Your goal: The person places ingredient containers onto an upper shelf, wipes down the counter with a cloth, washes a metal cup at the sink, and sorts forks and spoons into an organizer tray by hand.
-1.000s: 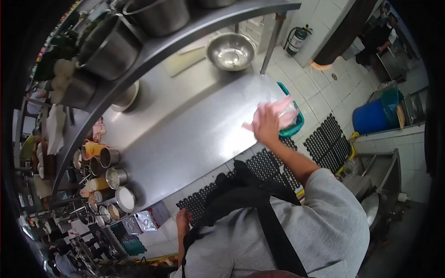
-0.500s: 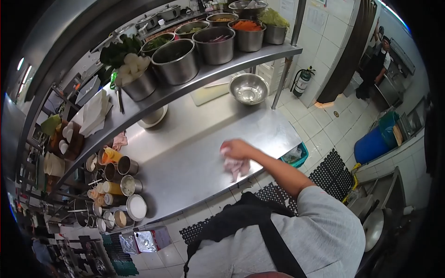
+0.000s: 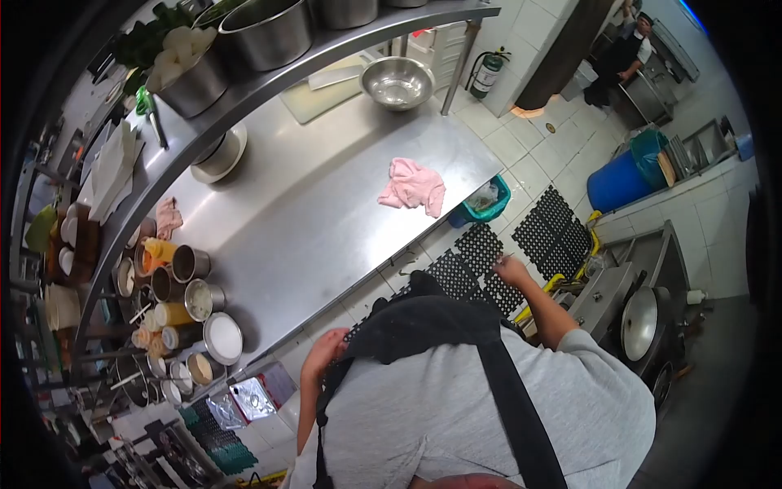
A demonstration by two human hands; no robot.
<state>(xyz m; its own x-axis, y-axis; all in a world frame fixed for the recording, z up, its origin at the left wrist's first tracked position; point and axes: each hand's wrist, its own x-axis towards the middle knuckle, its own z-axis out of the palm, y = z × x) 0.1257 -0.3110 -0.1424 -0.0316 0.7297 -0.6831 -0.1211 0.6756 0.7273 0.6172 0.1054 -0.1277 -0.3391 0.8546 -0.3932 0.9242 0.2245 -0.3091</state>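
Observation:
A crumpled pink cloth (image 3: 412, 187) lies by itself near the right end of the steel table (image 3: 301, 236). My right hand (image 3: 511, 270) is away from the table, over the black floor mat, its fingers loosely bent and apart with nothing visible in them. Beside the left edge of my black apron (image 3: 423, 326) is my left hand (image 3: 326, 350), held low in front of the table edge. Its fingers are slightly curled and partly apart; I see nothing in them. Neither hand touches the cloth.
Steel pots and sauce bottles (image 3: 173, 314) crowd the table's left end. A metal bowl (image 3: 397, 83) and cutting board (image 3: 330, 88) stand at the back. A shelf (image 3: 269, 77) overhangs the table. A green-lined bin (image 3: 487, 200) stands below its right end. Another person (image 3: 621, 61) is far right.
My right hand has let go of the pink cloth and drawn back off the table to my side. My left hand has come into view. The view has shifted, showing less of the shelf.

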